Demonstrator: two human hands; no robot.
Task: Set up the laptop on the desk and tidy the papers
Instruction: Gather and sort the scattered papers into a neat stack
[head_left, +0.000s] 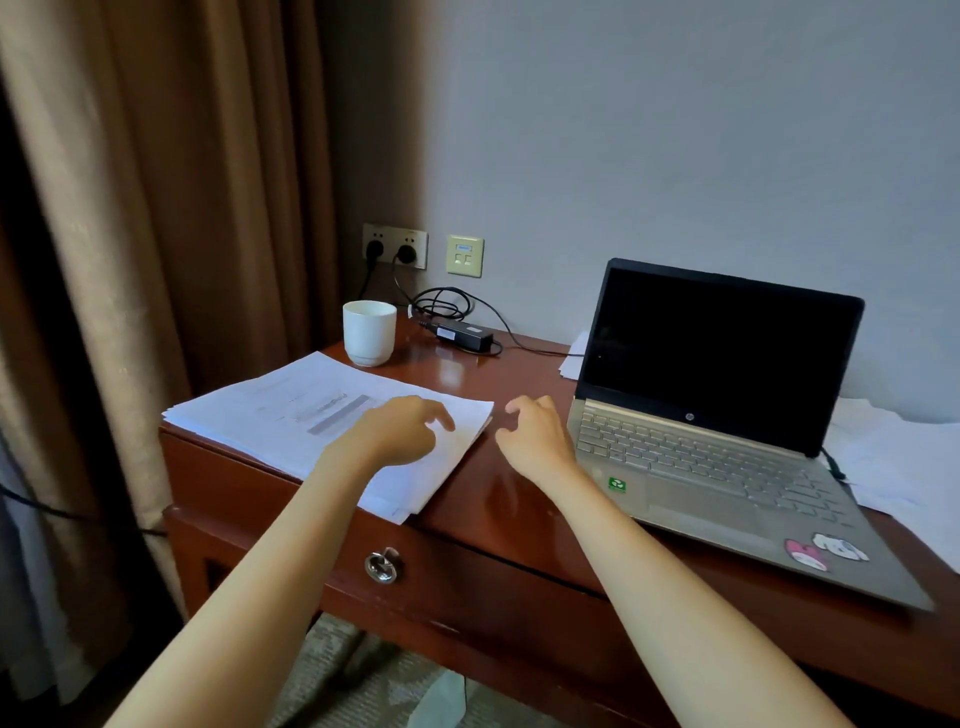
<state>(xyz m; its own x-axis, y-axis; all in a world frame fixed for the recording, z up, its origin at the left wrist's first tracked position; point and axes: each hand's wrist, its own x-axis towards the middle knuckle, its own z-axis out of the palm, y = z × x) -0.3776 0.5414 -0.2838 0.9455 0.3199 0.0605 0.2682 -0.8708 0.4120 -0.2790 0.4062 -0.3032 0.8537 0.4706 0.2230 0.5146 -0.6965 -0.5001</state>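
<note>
Wooden worktop (519, 499) edge: the paper stack (291, 410) brings its near corner to the front edge, above a drawer's metal pull (382, 565).
Left hand (400, 431): fingers loosely bent, gripping nothing, over the stack's right part.
Right hand (537, 434): fingers apart, empty, above the bare strip between stack and laptop (717, 415).
Stack: fills the left end; print too blurred for me to read.
Laptop: open, screen dark; hp logo, green sticker, two cartoon stickers.
Loose sheets (893, 467): at its right.
Far edge: white cup (369, 332), power adapter (464, 332), wall sockets (395, 246).
</note>
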